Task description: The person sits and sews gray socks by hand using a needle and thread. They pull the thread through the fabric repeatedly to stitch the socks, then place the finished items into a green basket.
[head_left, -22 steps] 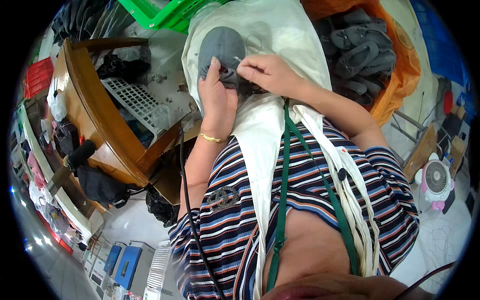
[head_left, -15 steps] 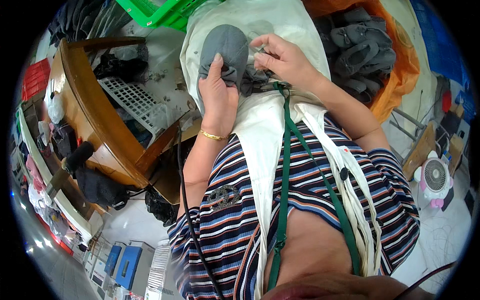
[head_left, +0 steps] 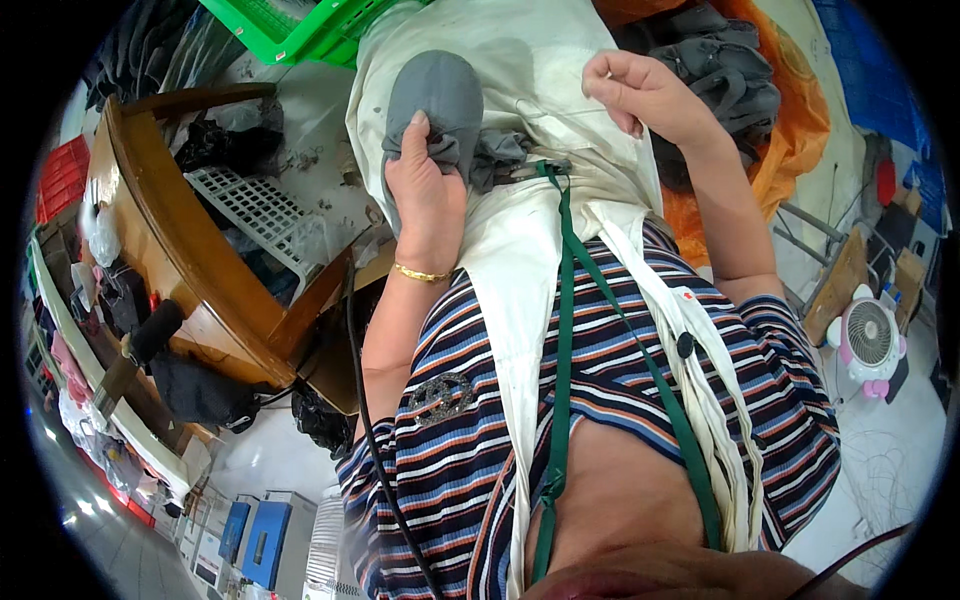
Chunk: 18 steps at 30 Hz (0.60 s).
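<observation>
A grey cloth shoe (head_left: 437,85) rests over my lap on the white apron (head_left: 540,60), its rounded end pointing away from me. My left hand (head_left: 425,195) grips it, thumb pressed on top and fingers underneath. Off to the right, above the apron's edge, my right hand (head_left: 650,95) is raised, thumb and fingers drawn together in a pinch. Whatever those fingertips hold, perhaps something thin, is too small to make out. Bunched dark grey cloth (head_left: 500,150) lies just right of the shoe, by the apron's waist.
Several grey shoes fill an orange sack (head_left: 800,130) at the right. A green plastic crate (head_left: 320,35) stands at the far side. To the left are a curved wooden table (head_left: 170,240) and a white plastic basket (head_left: 250,215). A small fan (head_left: 868,335) sits at the far right.
My right hand has moved away from the shoe, out to the right, still pinched. The left hand keeps its grip, and the shoe has turned slightly.
</observation>
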Available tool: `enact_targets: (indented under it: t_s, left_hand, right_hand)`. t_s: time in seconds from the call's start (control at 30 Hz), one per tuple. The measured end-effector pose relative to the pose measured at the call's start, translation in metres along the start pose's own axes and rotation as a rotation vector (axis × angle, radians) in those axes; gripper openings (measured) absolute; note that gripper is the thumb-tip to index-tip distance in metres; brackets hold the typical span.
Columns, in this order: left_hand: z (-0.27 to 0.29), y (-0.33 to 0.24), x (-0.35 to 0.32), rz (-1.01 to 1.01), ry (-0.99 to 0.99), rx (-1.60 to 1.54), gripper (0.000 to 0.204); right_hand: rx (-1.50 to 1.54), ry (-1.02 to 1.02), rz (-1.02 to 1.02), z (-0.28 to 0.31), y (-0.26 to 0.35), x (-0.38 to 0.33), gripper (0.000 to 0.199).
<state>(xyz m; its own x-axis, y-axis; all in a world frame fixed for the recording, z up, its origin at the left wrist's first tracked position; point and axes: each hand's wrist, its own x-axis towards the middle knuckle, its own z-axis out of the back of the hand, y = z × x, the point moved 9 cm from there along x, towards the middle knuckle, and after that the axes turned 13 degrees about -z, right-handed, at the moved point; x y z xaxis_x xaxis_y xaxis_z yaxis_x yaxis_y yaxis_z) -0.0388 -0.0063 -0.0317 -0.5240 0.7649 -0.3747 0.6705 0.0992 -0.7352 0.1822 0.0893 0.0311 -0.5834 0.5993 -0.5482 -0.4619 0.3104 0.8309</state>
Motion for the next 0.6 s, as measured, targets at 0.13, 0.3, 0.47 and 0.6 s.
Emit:
enact_targets:
  t_s: [0.13,0.3,0.47,0.6]
  left_hand:
    - [-0.006,0.003,-0.005,0.025,0.034,0.044,0.038]
    - [-0.016,0.003,-0.016,0.100,0.062,0.074,0.029]
    - [-0.012,0.006,-0.015,0.098,0.044,0.077,0.022]
    - [-0.012,0.006,-0.014,0.081,0.038,0.071,0.017]
  right_hand:
    - [0.104,-0.098,0.039,-0.029,0.007,0.014,0.017]
    - [-0.040,-0.166,0.156,-0.068,0.027,0.032,0.016]
    - [-0.191,-0.257,0.287,-0.077,0.031,0.040,0.015]
    - [-0.205,-0.247,0.261,-0.078,0.029,0.042,0.015]
